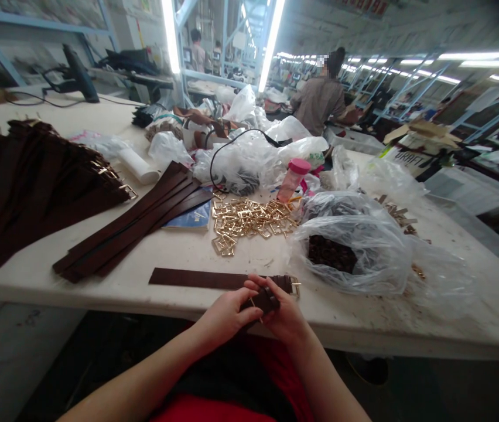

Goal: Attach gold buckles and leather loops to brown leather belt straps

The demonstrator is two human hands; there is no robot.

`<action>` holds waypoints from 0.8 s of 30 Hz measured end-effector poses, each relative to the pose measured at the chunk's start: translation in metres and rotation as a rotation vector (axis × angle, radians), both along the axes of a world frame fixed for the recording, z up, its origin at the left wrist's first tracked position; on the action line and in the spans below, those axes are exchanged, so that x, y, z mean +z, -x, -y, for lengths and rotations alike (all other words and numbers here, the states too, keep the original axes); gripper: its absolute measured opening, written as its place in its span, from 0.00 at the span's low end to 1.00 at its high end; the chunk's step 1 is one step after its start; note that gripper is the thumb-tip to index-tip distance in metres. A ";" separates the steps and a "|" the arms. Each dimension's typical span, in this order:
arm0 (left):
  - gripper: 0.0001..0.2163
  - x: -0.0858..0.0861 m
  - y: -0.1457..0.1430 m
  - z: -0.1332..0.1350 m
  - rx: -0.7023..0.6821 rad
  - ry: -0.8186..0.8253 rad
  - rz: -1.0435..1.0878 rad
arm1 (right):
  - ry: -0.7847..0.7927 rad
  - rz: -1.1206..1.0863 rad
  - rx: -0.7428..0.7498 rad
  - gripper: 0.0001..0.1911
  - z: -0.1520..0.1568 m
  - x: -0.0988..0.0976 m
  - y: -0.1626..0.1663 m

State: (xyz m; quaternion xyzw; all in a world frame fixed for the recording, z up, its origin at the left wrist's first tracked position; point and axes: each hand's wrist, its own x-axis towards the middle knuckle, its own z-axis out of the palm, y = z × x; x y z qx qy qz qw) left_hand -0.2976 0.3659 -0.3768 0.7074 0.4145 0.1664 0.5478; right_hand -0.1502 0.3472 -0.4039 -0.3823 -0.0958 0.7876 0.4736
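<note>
A dark brown leather strap (pixel 197 278) lies flat along the near edge of the white table (pixel 249 328), with a gold buckle (pixel 294 287) at its right end. My left hand (pixel 225 316) and my right hand (pixel 282 313) meet just in front of that end. Together they pinch a small dark brown leather piece (pixel 263 300) at the strap's buckle end. A heap of loose gold buckles (pixel 249 221) lies behind the strap. To the right, a clear plastic bag (pixel 355 246) holds small dark brown pieces.
Several loose brown straps (pixel 130 225) lie fanned at centre left, and a big stack of buckled straps (pixel 34 181) fills the far left. Plastic bags, a pink-lidded bottle (pixel 292 179) and a black cable clutter the middle. A person (pixel 322 97) works at the far side.
</note>
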 end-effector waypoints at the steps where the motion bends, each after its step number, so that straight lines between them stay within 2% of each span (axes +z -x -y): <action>1: 0.09 -0.001 0.000 0.000 0.006 -0.006 0.009 | -0.005 0.053 -0.002 0.16 0.000 -0.002 0.000; 5: 0.11 -0.003 0.001 -0.001 0.076 -0.007 0.025 | -0.179 0.576 -0.176 0.18 0.001 -0.004 -0.004; 8: 0.17 -0.004 0.004 -0.004 0.154 -0.034 -0.009 | -0.366 0.854 -0.124 0.16 0.005 0.002 -0.005; 12: 0.22 -0.004 0.006 -0.002 0.186 -0.028 0.019 | -0.430 0.867 -0.026 0.15 0.011 0.007 -0.001; 17: 0.26 -0.004 0.011 -0.001 0.092 0.104 0.140 | -0.334 0.855 -0.097 0.16 0.014 0.001 -0.005; 19: 0.25 -0.005 0.013 -0.002 0.094 0.132 0.145 | -0.352 0.857 -0.124 0.17 0.017 0.002 -0.006; 22: 0.24 -0.006 0.014 -0.002 0.119 0.091 0.128 | -0.403 0.746 -0.170 0.23 0.024 0.008 -0.003; 24: 0.23 -0.006 0.012 0.001 0.119 0.049 0.109 | -0.380 0.681 -0.170 0.23 0.028 0.012 0.001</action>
